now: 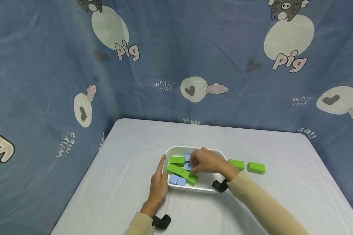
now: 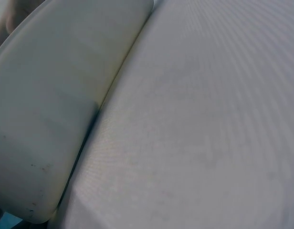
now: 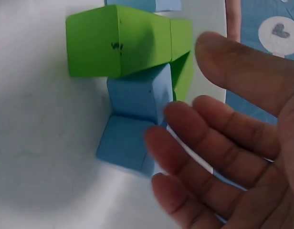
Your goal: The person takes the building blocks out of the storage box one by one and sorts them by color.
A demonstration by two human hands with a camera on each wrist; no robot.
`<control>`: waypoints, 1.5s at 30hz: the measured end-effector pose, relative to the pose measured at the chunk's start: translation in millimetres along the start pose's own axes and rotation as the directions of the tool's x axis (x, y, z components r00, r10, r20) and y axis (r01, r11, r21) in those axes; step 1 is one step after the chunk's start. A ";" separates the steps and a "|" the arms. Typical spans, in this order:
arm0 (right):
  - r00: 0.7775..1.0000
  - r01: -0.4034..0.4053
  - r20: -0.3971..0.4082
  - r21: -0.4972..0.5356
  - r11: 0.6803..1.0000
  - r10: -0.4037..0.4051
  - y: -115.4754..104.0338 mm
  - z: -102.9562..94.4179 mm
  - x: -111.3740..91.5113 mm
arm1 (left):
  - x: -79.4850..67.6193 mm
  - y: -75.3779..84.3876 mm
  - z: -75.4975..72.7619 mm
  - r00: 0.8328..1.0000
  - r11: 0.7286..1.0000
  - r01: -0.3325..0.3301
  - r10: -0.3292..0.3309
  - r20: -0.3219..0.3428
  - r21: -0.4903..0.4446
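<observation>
A white tray stands on the table with green blocks and blue blocks grouped in its left part. Against the tray's left wall, outside, rests my left hand, its index finger extended along the side. My right hand is over the tray's middle, beside two blue blocks at the back. In the right wrist view, the thumb stands apart from the loosely bent fingers, close to a blue block, with nothing pinched between them. The left wrist view shows mostly the tray's outer wall.
Right of the tray, two green blocks lie on the white-covered table: one block in full view, the other block partly behind the right wrist. A blue patterned curtain hangs behind the table and along its left side.
</observation>
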State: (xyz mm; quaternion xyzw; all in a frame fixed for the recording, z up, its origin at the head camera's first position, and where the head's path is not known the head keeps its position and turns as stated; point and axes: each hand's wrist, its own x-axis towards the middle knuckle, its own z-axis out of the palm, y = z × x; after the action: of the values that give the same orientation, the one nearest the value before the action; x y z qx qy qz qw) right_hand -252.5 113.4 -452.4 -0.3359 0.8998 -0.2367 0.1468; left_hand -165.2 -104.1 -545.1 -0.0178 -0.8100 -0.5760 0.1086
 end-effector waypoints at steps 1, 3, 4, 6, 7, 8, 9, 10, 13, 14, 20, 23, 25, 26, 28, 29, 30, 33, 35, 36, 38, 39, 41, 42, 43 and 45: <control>1.000 -0.001 0.012 0.004 1.000 0.001 -0.2 1.5 0.0 | 0.0 -0.2 0.4 1.000 1.000 0.001 -0.001 -0.001 0.002; 0.999 -0.008 0.032 0.007 1.000 0.007 0.2 4.7 0.3 | -0.5 -0.7 1.1 1.000 1.000 0.004 -0.004 0.000 0.008; 0.999 -0.011 0.043 0.014 1.000 0.010 0.3 5.9 0.4 | -0.6 -0.8 1.3 1.000 1.000 0.005 -0.005 0.000 0.010; 0.998 -0.017 0.063 0.012 1.000 0.017 0.5 8.0 1.1 | -0.8 -0.7 1.6 1.000 1.000 0.003 -0.003 -0.001 0.010; 0.997 -0.023 0.073 0.013 1.000 0.022 0.2 8.7 1.3 | -0.8 -0.5 1.6 1.000 1.000 0.001 -0.001 -0.002 0.011; 0.996 -0.027 0.083 0.003 1.000 0.027 -0.2 9.3 1.7 | -0.9 -0.3 1.6 1.000 1.000 -0.001 0.001 -0.003 0.011; 0.995 -0.032 0.091 -0.006 0.999 0.032 -0.8 9.8 1.9 | -0.9 -0.2 1.6 1.000 1.000 -0.004 0.004 -0.005 0.012; 0.994 -0.036 0.098 -0.015 0.999 0.038 -1.5 10.4 2.1 | -0.7 -0.2 1.6 1.000 1.000 -0.006 0.006 -0.006 0.013; 0.992 -0.055 0.107 -0.061 0.997 0.061 -4.3 12.3 2.6 | -0.2 -0.4 1.9 1.000 1.000 -0.009 0.010 -0.009 0.017; 0.991 -0.064 0.108 -0.086 0.994 0.074 -5.3 12.9 2.7 | -0.1 -0.2 2.0 1.000 1.000 -0.009 0.010 -0.009 0.017; 0.989 -0.086 0.107 -0.168 0.982 0.104 -9.1 14.5 1.0 | 0.0 -0.3 2.9 1.000 1.000 -0.013 0.013 -0.001 0.013; 0.991 -0.063 0.109 -0.168 0.984 0.083 -8.6 13.4 -0.1 | 0.4 -1.6 3.9 1.000 1.000 -0.015 0.015 -0.002 0.012; 0.991 -0.051 0.110 -0.176 0.983 0.071 -7.9 12.0 -0.7 | 0.8 -2.4 4.6 1.000 1.000 -0.021 0.021 -0.003 0.010; 0.992 -0.046 0.110 -0.183 0.982 0.067 -7.6 11.2 -0.9 | 1.1 -2.4 4.8 1.000 1.000 -0.023 0.023 -0.003 0.008; 0.991 -0.048 0.115 -0.200 0.979 0.072 -6.8 9.9 -1.2 | 1.9 -2.5 5.1 1.000 1.000 -0.029 0.029 -0.001 0.002; 0.990 -0.050 0.117 -0.211 0.976 0.076 -6.5 9.4 -1.2 | 2.4 -2.6 5.2 0.999 0.999 -0.032 0.032 0.000 -0.001; 0.989 -0.055 0.120 -0.218 0.974 0.083 -6.1 9.2 -1.2 | 2.8 -2.4 5.2 0.999 0.999 -0.035 0.035 0.001 -0.004; 0.985 -0.070 0.135 -0.236 0.969 0.104 -5.3 9.4 -0.7 | 4.1 -1.7 4.8 0.999 0.999 -0.035 0.035 0.006 -0.010; 0.983 -0.076 0.142 -0.243 0.967 0.113 -5.2 9.8 -0.1 | 4.6 -1.1 4.5 0.999 0.999 -0.031 0.031 0.010 -0.012; 0.982 -0.081 0.145 -0.243 0.967 0.119 -5.3 10.1 0.1 | 4.7 -0.8 4.4 1.000 1.000 -0.028 0.029 0.011 -0.012; 0.980 -0.093 0.150 -0.245 0.965 0.132 -5.9 10.5 -0.1 | 4.8 -1.0 4.3 1.000 1.000 -0.024 0.024 0.011 -0.009; 0.979 -0.095 0.152 -0.245 0.965 0.134 -6.1 10.8 -0.1 | 4.5 -1.1 4.0 1.000 1.000 -0.021 0.021 0.010 -0.006; 0.979 -0.092 0.155 -0.242 0.966 0.132 -5.8 11.6 -0.3 | 4.0 -1.8 3.5 1.000 1.000 -0.017 0.017 0.004 -0.002; 0.980 -0.087 0.156 -0.240 0.967 0.127 -5.3 12.2 -0.4 | 3.3 -1.8 3.2 1.000 1.000 -0.015 0.015 0.002 -0.002; 0.981 -0.080 0.155 -0.234 0.969 0.118 -4.7 12.5 -0.5 | 2.8 -2.1 2.9 1.000 1.000 -0.013 0.013 0.000 -0.001; 0.985 -0.058 0.147 -0.225 0.973 0.093 -3.1 12.3 -0.7 | 1.9 -2.3 2.4 1.000 1.000 -0.011 0.011 -0.001 -0.003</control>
State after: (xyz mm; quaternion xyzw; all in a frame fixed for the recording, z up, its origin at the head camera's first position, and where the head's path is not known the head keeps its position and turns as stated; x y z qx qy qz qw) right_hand -245.1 107.9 -461.0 -0.3330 0.9183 -0.1027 0.1881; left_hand -167.8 -102.8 -547.6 -0.0222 -0.8089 -0.5767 0.1121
